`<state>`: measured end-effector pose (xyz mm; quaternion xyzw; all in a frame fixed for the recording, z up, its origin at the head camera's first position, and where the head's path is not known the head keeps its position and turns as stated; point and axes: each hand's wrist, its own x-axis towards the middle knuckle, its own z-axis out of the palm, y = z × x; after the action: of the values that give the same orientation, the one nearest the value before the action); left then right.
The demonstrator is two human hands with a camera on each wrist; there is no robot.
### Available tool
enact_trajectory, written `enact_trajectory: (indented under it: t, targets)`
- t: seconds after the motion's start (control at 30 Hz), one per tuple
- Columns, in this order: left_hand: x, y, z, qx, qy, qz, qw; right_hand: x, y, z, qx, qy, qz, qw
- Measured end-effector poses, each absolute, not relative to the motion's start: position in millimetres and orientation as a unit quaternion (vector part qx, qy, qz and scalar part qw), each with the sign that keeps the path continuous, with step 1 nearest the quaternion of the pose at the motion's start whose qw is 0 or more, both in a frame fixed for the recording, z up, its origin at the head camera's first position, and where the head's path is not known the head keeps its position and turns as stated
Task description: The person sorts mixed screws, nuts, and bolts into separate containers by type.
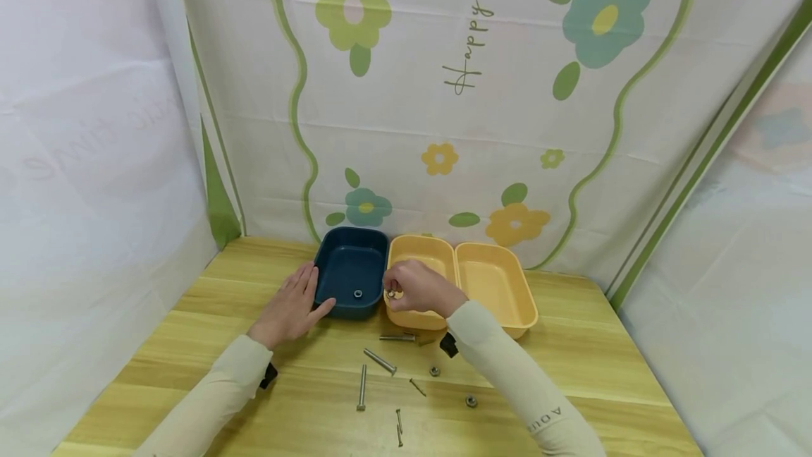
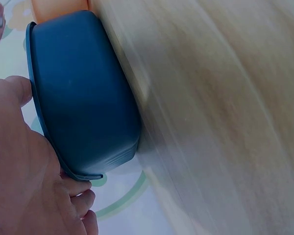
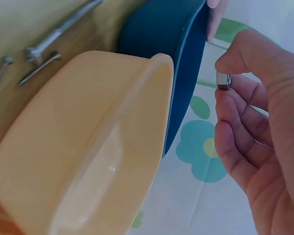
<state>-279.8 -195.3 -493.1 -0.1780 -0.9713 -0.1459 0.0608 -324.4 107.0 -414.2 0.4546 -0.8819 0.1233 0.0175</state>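
Between the thumb and fingers of my right hand (image 1: 420, 289) a metal hex nut (image 3: 224, 81) is pinched. That hand is above the left edge of the middle yellow box (image 1: 415, 321), close to the dark blue box (image 1: 352, 312). Another nut (image 1: 358, 294) lies on the blue box's floor, near its front. My left hand (image 1: 288, 307) rests against the blue box at its left front corner. Its fingers lie along the left side, and the thumb touches the front rim (image 2: 35, 98).
A second yellow box (image 1: 528, 321) adjoins the middle one on the right. In front of the boxes, two nuts (image 1: 434, 371) (image 1: 471, 401), long bolts (image 1: 362, 386) and several small screws (image 1: 417, 387) lie scattered on the wooden table (image 1: 304, 400). A flowered cloth (image 1: 393, 111) hangs behind.
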Motion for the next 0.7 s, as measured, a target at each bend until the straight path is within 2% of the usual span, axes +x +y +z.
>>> enact_trajectory:
  t: [0.3,0.7]
  targets:
    - [-281.1,-195.7,-490.7,-0.175,-0.972,-0.147,0.059,-344.8,83.6,-414.6,0.434,-0.893,0.123,0.015]
    - [-281.6,-195.2,-494.0,-0.176,-0.972,-0.139,0.067,-358.3,67.6,-436.8,0.381,-0.912,0.147,0.018]
